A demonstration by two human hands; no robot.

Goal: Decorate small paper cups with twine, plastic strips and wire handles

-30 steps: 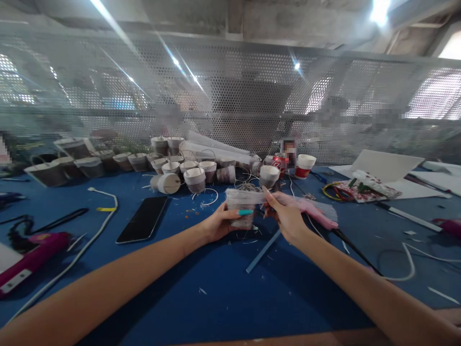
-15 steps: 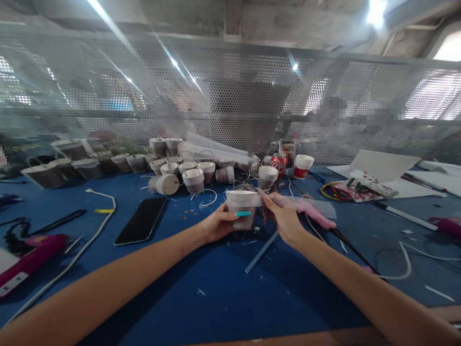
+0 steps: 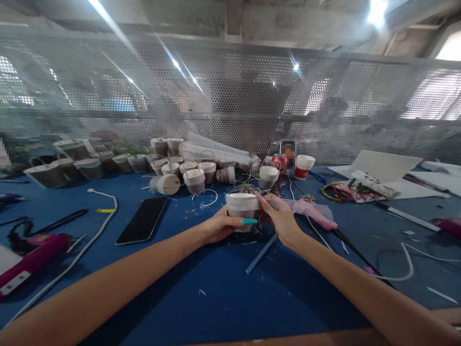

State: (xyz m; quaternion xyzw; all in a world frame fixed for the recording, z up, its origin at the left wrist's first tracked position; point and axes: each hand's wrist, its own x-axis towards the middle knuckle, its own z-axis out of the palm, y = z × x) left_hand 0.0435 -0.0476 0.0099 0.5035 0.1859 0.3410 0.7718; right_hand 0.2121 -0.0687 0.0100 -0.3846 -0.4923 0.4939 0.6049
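Between my hands is a small grey-brown pot (image 3: 243,206) with a whitish band round its rim, held upright over the blue table (image 3: 216,298). My left hand (image 3: 220,225) grips its left side and front, the thumb with a long turquoise nail lying across it. On the right, my right hand (image 3: 280,217) pinches the rim side; its lower fingers are partly hidden. Just beyond that hand lie a pink glue gun (image 3: 315,215) and clear glue sticks (image 3: 326,209). One loose glue stick (image 3: 260,254) rests on the table below my right hand.
Several similar pots (image 3: 194,180) crowd the back left, with a bundle of clear sticks (image 3: 216,146) behind. A phone (image 3: 142,221) and white cable (image 3: 97,226) lie left. Paper cups (image 3: 304,166), a red can (image 3: 279,163) and a magenta glue gun (image 3: 34,259) are also there.
My left thumb has slid slightly right and down across the pot's front. My right fingers have shifted a little at the rim; both hands keep hold of the pot.
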